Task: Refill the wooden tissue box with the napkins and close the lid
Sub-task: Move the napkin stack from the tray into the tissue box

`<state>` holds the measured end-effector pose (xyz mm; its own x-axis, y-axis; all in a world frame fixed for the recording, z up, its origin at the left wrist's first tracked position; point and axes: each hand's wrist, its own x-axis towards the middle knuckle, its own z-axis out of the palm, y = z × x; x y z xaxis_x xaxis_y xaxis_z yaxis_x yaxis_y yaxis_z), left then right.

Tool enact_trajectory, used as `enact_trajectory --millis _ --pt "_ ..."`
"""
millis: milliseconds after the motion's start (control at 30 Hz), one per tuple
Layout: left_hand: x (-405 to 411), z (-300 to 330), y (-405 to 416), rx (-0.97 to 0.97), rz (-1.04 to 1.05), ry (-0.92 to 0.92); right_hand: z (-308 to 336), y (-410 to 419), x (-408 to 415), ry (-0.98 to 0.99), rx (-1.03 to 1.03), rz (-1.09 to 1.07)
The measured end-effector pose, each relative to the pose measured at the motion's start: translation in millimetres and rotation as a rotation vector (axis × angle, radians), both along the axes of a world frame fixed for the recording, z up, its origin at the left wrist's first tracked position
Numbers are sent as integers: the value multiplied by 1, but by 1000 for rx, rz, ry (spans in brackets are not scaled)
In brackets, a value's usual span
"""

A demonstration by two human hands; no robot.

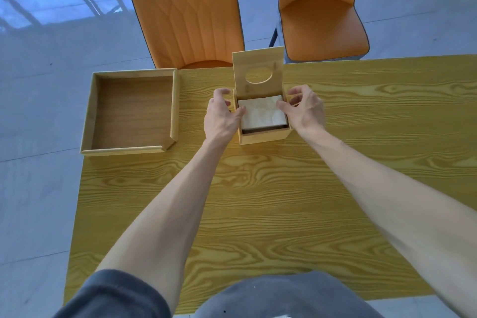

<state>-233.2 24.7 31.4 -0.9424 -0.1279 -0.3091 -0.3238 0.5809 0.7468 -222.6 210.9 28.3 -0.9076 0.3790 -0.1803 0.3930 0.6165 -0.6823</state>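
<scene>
The wooden tissue box [265, 135] stands in the middle of the table, its hinged lid [258, 72] upright at the far side, an oval slot cut in it. A stack of white napkins [262, 113] lies inside, its top near the rim. My left hand [222, 116] rests against the box's left side, thumb touching the napkins' left edge, fingers spread. My right hand [304, 108] is at the box's right side, thumb tip on the napkins' right edge and fingers curled over the rim.
A shallow wooden tray [89, 111] with nothing in it sits at the table's far left corner. Two orange chairs [188, 13] [322, 20] stand beyond the far edge. The yellow wood-grain table [258, 201] stretches toward me.
</scene>
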Motion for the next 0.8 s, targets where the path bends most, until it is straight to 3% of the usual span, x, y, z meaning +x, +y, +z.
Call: enact_trajectory --millis 300,500,800 --pt "-25 14 -15 284 -141 -163 20 8 -22 -62 -70 249" --pt "-27 18 -20 318 -202 -225 25 7 -22 -92 -71 300" --pt "-21 14 -17 346 -159 -168 17 12 -15 -31 -92 307"
